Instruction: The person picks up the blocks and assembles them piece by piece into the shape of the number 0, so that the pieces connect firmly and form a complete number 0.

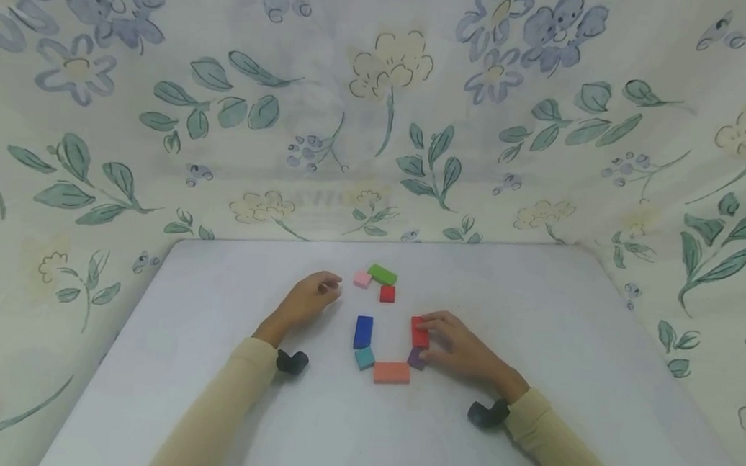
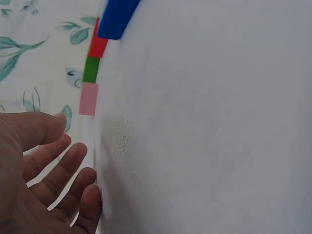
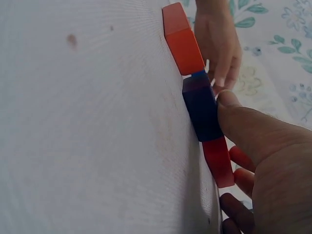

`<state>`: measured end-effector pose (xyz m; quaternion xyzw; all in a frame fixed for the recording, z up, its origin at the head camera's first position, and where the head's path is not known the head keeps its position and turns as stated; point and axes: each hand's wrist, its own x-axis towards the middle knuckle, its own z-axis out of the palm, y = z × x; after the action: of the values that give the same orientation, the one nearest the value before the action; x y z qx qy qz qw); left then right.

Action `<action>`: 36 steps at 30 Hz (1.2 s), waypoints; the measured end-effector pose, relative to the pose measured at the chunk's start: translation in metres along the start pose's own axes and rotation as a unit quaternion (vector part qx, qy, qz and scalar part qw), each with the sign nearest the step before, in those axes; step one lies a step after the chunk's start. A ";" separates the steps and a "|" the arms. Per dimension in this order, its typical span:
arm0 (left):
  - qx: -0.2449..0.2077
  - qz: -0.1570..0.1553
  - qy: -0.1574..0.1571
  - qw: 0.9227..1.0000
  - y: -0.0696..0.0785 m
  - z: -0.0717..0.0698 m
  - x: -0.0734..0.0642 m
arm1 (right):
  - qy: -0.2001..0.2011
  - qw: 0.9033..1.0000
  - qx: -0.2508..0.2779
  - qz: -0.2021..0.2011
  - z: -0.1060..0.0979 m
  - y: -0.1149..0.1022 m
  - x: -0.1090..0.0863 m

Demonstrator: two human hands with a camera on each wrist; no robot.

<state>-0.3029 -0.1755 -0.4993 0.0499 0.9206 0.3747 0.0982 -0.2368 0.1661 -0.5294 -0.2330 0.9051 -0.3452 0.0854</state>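
Note:
My right hand [image 1: 468,351] has its bent fingertips at the red oblong block [image 1: 419,333], overlapping its top in the head view. Its thumb [image 3: 243,119] touches the purple block [image 3: 201,109], which stands end to end with the red one. My left hand [image 1: 306,299] hovers over the table's left side, fingers loosely bent with nothing between them. Closest to it are the pink block [image 1: 362,280] and the blue oblong block [image 1: 363,332]. In the left wrist view its fingers hang apart below the pink block [image 2: 88,98].
A teal block [image 1: 365,358] and an orange oblong block [image 1: 392,373] continue the curved row at the front. Farther back, a green block [image 1: 382,275] and a small red block [image 1: 387,294] lie near the pink one. Floral cloth [image 1: 378,154] rises behind the white table [image 1: 247,267].

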 end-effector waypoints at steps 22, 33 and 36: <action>0.066 0.039 -0.035 0.996 0.024 0.004 0.043 | -0.001 1.000 -0.006 0.003 0.001 0.000 0.001; 0.078 0.056 -0.058 0.994 0.027 0.004 0.050 | 0.001 1.000 -0.024 0.004 0.004 0.006 0.001; 0.081 0.060 -0.056 0.993 0.027 0.004 0.052 | 0.004 1.000 -0.028 -0.001 0.004 0.007 0.002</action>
<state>-0.3521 -0.1451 -0.4903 0.1337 0.9362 0.3011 0.1222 -0.2400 0.1676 -0.5372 -0.2346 0.9146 -0.3207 0.0746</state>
